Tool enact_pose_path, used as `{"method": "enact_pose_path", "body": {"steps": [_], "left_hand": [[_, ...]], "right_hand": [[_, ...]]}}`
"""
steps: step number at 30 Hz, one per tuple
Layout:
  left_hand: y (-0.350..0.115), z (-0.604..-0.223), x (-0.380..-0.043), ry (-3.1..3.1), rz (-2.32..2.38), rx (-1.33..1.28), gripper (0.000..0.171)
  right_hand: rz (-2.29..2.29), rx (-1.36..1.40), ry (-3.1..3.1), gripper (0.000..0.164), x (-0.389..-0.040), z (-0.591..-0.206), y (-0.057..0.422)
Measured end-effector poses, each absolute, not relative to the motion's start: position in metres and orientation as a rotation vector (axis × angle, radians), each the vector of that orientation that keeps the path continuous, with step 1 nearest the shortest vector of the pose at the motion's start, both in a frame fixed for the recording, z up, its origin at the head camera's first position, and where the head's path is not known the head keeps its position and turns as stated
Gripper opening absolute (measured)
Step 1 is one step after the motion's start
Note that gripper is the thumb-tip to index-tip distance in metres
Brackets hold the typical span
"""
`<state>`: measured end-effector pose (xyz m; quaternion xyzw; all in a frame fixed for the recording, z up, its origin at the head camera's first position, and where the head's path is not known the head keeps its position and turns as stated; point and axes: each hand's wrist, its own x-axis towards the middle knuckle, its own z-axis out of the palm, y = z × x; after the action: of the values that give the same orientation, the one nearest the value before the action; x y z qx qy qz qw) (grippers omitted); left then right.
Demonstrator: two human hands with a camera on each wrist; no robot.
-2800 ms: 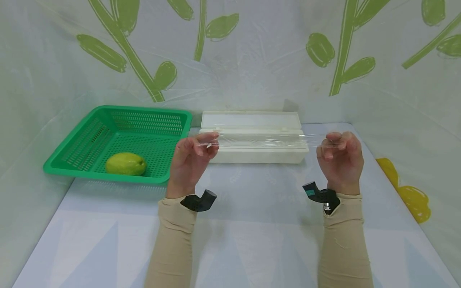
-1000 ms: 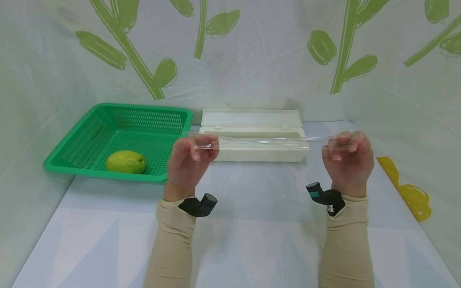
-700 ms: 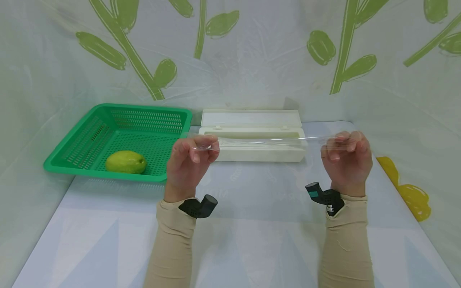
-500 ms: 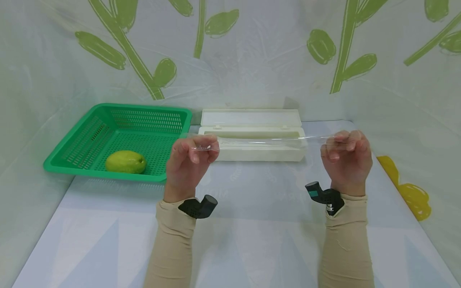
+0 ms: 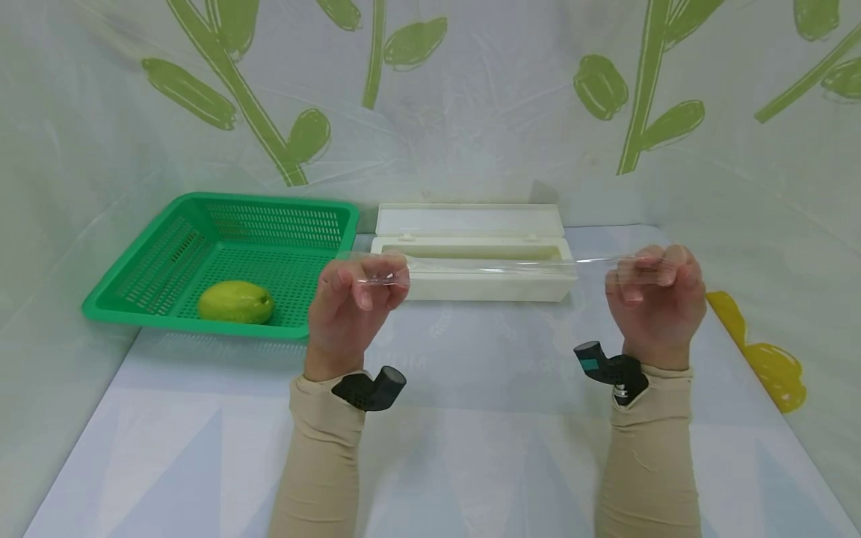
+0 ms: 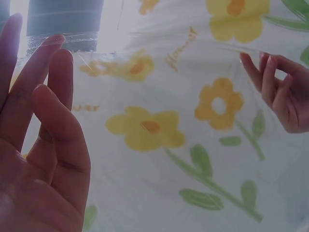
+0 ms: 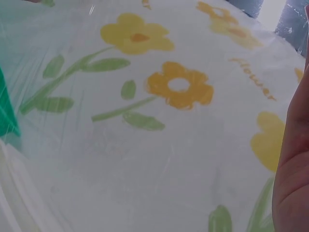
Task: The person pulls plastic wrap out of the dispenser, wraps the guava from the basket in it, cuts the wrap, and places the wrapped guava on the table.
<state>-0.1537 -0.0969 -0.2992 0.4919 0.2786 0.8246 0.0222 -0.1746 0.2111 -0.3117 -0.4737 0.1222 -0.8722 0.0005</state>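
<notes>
A narrow band of clear cling film (image 5: 484,267) stretches between my two raised hands, in front of a white cling film box (image 5: 484,288). My left hand (image 5: 346,317) pinches the film's left end with bent fingers; the left wrist view shows that hand (image 6: 53,164) close up, with film across the fingertips. At the other end, the curled fingers of my right hand (image 5: 654,314) grip the film. Only the edge of the right hand (image 7: 292,179) enters the right wrist view, its fingertips out of frame. The box's lid (image 5: 467,220) is raised against the back.
To the left stands a green plastic basket (image 5: 249,261) with a yellow-green oval fruit (image 5: 235,302) in it. Plastic sheeting with a leaf print (image 5: 471,112) rises behind the table (image 5: 471,463) and along its sides.
Over these seconds my right hand has shifted to the right, widening the gap between the hands. The film has been drawn tauter. Box, basket and fruit have stayed put.
</notes>
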Motion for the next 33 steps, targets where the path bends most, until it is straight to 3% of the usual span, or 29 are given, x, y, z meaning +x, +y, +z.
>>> {"method": "enact_pose_path", "body": {"steps": [27, 33], "left_hand": [[-0.0963, -0.2951, -0.1487, 0.955, 2.541, 1.628, 0.031], [-0.103, -0.2938, -0.1445, 1.036, 2.597, 1.52, 0.031]], "right_hand": [[-2.631, -1.685, 0.274, 0.021, -0.1752, -0.3085, 0.2073], [-2.667, -1.648, 0.323, 0.02, -0.1735, -0.3086, 0.2077]]}}
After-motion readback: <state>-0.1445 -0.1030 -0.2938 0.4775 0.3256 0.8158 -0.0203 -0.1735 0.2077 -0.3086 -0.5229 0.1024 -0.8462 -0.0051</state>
